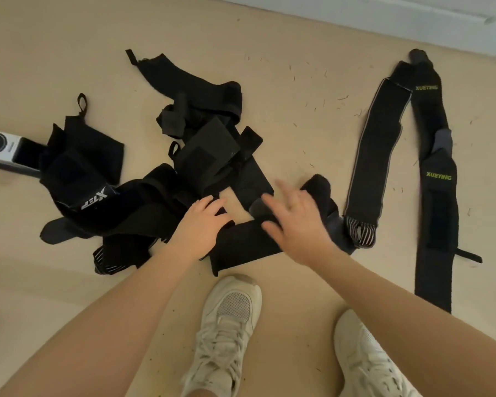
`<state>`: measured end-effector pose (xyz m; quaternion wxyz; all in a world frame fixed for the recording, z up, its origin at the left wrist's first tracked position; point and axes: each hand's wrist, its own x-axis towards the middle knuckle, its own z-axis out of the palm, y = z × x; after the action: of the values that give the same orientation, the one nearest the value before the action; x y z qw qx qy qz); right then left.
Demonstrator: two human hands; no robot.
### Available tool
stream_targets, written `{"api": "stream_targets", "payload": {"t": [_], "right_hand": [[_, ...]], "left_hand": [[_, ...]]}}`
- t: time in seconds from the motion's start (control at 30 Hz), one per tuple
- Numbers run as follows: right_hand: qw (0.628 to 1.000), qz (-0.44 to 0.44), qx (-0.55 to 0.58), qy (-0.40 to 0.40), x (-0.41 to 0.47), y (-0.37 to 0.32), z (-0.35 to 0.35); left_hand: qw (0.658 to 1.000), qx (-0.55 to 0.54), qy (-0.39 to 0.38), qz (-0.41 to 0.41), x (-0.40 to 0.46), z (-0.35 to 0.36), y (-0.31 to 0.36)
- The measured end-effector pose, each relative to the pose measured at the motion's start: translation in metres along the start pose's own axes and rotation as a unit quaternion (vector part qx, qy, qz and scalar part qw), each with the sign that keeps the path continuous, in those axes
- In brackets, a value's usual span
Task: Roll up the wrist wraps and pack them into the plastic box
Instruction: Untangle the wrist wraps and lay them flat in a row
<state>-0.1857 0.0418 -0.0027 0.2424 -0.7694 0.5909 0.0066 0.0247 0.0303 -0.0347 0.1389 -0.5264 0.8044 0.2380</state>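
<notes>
A flat wrap [242, 242] lies on the floor [298, 116] just beyond the shoes [229, 316], its long axis crosswise. The left hand [202, 224] presses its near-left end, fingers relaxed; the right hand [295, 222], blurred, hovers spread over its right end. Neither grips anything. No box is visible.

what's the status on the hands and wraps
Left hand flat on tangled black wraps, right hand open above them. None rolled yet. Plastic box not in view.

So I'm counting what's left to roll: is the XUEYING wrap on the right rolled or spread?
Spread: the XUEYING wrap lies unrolled in long strips flat on the floor.
</notes>
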Motion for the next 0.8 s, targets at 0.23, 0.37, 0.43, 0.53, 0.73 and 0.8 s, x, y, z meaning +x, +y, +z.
{"api": "stream_targets", "payload": {"t": [0.23, 0.37, 0.43, 0.53, 0.73, 0.8], "right_hand": [[0.980, -0.017, -0.066, -0.188, 0.019, -0.049, 0.078], [0.974, -0.045, -0.146, -0.169, 0.015, -0.038, 0.082], [0.970, -0.048, -0.165, -0.170, 0.011, -0.022, 0.078], [0.970, -0.042, -0.167, -0.171, 0.012, -0.009, 0.073], [0.968, -0.007, -0.156, -0.197, 0.020, -0.005, 0.072], [0.979, -0.010, -0.117, -0.169, 0.016, 0.000, 0.060]], "left_hand": [[0.997, -0.080, -0.022, -0.006, -0.007, 0.023, -0.023], [0.990, -0.064, -0.111, -0.050, -0.008, 0.032, -0.020], [0.987, -0.054, -0.129, -0.074, -0.006, 0.031, -0.014], [0.986, -0.048, -0.135, -0.091, -0.001, 0.026, -0.008], [0.982, -0.008, -0.161, -0.095, -0.001, 0.024, -0.007], [0.981, 0.003, -0.173, -0.093, -0.001, 0.023, -0.008]]}}
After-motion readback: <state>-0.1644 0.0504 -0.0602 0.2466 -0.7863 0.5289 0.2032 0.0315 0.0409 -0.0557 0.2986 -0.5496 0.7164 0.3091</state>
